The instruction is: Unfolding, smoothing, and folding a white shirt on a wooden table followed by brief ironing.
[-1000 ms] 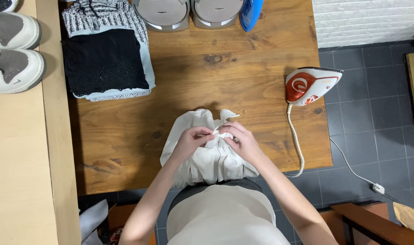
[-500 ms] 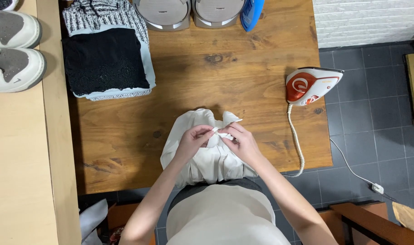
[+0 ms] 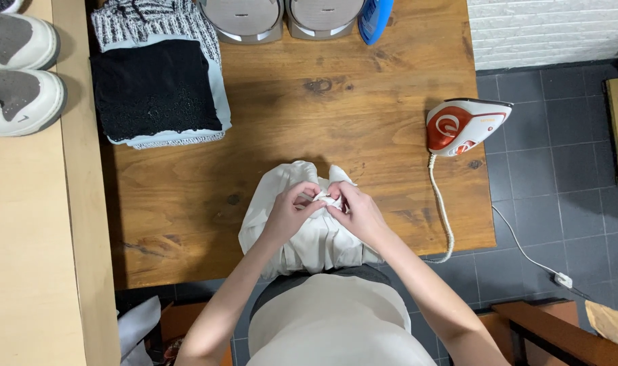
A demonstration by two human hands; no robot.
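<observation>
Even, soft overhead light, sharp focus throughout, faint shadows beside the folded clothes (image 3: 156, 91), no glare

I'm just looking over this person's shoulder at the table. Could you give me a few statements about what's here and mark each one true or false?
1. Both hands, the left hand and the right hand, pinch the white garment near its top. True.
2. The iron lies on top of the white garment. False: it sits apart at the table's right edge, on the wooden table.
3. A stack of folded clothes with a black piece on top sits at the far left of the table. True.
4. The pair of shoes stands on the wooden table. False: they rest on the paler surface to its left.
</observation>
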